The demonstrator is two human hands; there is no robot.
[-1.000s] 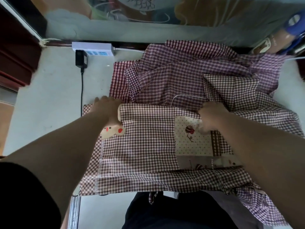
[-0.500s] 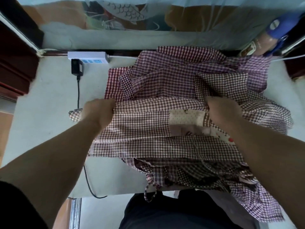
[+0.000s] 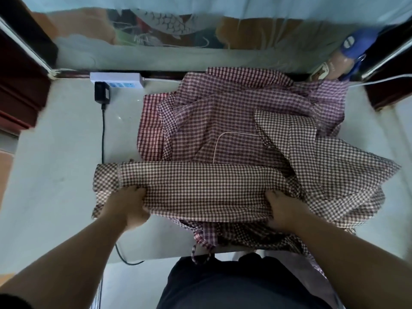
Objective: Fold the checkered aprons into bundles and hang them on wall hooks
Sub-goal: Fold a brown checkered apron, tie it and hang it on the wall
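Folding step in hand: one apron doubled into a long band on the counter.
Left hand (image 3: 128, 204) and right hand (image 3: 282, 208) each pinch the near edge of the folded apron (image 3: 200, 184); next fold likely end to end. Counter (image 3: 55, 175) lies bare at left; apron pile (image 3: 234, 112) crowds behind, cable (image 3: 103, 134) alongside.

Left hand (image 3: 128, 206) and right hand (image 3: 283, 208) grip a folded checkered apron (image 3: 200, 186) on the table (image 3: 55, 163).

A pale table (image 3: 55, 175) fills the frame's middle; a fish-painted wall (image 3: 156, 34) runs along the top, with dark wooden furniture (image 3: 20, 85) at upper left.
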